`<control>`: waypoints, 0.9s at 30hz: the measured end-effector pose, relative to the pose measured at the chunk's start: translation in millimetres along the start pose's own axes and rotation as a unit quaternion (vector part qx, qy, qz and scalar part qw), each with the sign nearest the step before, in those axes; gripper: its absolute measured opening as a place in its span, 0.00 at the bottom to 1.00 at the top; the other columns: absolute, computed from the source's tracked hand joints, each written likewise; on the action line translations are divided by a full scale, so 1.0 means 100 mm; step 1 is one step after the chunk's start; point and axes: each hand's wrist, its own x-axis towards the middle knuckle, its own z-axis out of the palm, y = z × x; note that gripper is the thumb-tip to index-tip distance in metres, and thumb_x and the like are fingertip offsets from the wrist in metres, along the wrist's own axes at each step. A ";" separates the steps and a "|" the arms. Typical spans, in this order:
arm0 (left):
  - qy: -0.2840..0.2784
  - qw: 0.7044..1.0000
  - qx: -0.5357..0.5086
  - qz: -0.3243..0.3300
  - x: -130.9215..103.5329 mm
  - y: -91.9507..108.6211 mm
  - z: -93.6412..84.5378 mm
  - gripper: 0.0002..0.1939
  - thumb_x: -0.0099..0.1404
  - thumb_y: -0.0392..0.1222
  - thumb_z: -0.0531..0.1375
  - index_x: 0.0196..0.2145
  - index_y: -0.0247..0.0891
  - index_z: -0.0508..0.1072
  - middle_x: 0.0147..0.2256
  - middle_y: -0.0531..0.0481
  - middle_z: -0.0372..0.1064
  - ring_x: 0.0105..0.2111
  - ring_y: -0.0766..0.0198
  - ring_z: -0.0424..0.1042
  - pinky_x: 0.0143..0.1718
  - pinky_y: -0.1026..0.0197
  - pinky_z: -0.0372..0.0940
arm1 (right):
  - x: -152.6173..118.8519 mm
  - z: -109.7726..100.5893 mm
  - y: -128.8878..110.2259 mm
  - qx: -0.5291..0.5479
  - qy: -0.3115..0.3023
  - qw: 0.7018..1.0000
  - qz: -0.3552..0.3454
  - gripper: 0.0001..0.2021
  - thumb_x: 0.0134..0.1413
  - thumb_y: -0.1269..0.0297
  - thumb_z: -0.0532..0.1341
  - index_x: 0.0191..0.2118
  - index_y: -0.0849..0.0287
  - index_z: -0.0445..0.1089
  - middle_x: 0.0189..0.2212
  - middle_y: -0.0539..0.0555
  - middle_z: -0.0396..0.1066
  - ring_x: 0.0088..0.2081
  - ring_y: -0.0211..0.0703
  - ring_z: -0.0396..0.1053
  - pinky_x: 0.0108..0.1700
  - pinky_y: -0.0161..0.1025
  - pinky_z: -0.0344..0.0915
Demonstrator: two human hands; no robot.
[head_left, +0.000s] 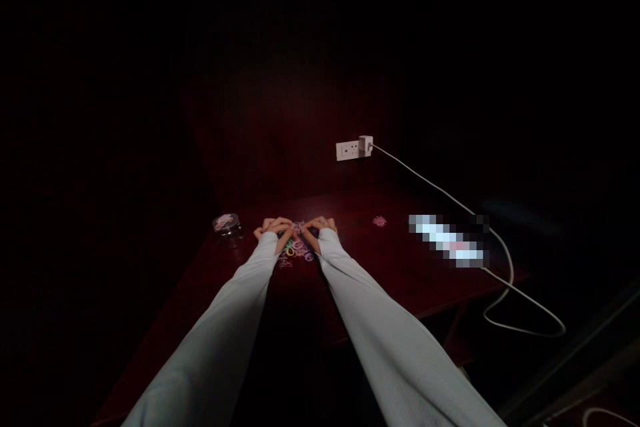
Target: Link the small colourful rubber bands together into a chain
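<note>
While both hands pinch at them, left grip (pixel 274 227) and right grip (pixel 320 227) meet over small multicoloured bands (pixel 296 250); hold unclear. Glass jar (pixel 228 227) left, cable (pixel 500 260) right, dark tabletop (pixel 400 267).

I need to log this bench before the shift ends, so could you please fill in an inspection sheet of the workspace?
Surface: dark red wooden table, dimly lit.
Job's things: pile of small coloured loops between the hands; whether any is gripped cannot be told.
Clutter: clear jar left of the hands; small pink piece to the right; blurred-out patch beyond it.
Hands: left hand and right hand curled over the pile.
Cables: white cable from charger in wall socket, trailing off the table edge.
Surroundings: dark, nothing seen.
</note>
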 end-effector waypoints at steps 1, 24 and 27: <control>0.000 1.000 0.001 0.001 0.00 0.00 0.00 0.18 0.75 0.44 0.56 0.29 0.44 0.80 0.50 0.53 0.80 0.56 0.53 0.66 0.58 0.44 0.47 | 0.00 0.00 0.01 0.003 0.001 1.000 -0.004 0.08 0.63 0.55 0.66 0.37 0.49 0.82 0.41 0.51 0.74 0.49 0.48 0.63 0.54 0.45 0.55; -0.019 0.999 -0.019 -0.023 0.00 0.02 -0.05 0.19 0.73 0.47 0.56 0.28 0.47 0.81 0.50 0.56 0.80 0.57 0.51 0.66 0.58 0.46 0.48 | 0.02 -0.02 0.01 0.047 -0.002 0.999 -0.021 0.07 0.58 0.53 0.71 0.34 0.49 0.83 0.39 0.52 0.71 0.47 0.48 0.62 0.53 0.44 0.58; -0.019 0.999 -0.019 -0.023 -0.01 0.03 -0.06 0.20 0.73 0.47 0.55 0.27 0.47 0.81 0.50 0.56 0.80 0.58 0.51 0.66 0.59 0.46 0.48 | 0.01 -0.05 0.00 0.028 -0.015 0.999 -0.029 0.07 0.58 0.53 0.71 0.35 0.48 0.83 0.39 0.52 0.71 0.47 0.47 0.62 0.53 0.44 0.57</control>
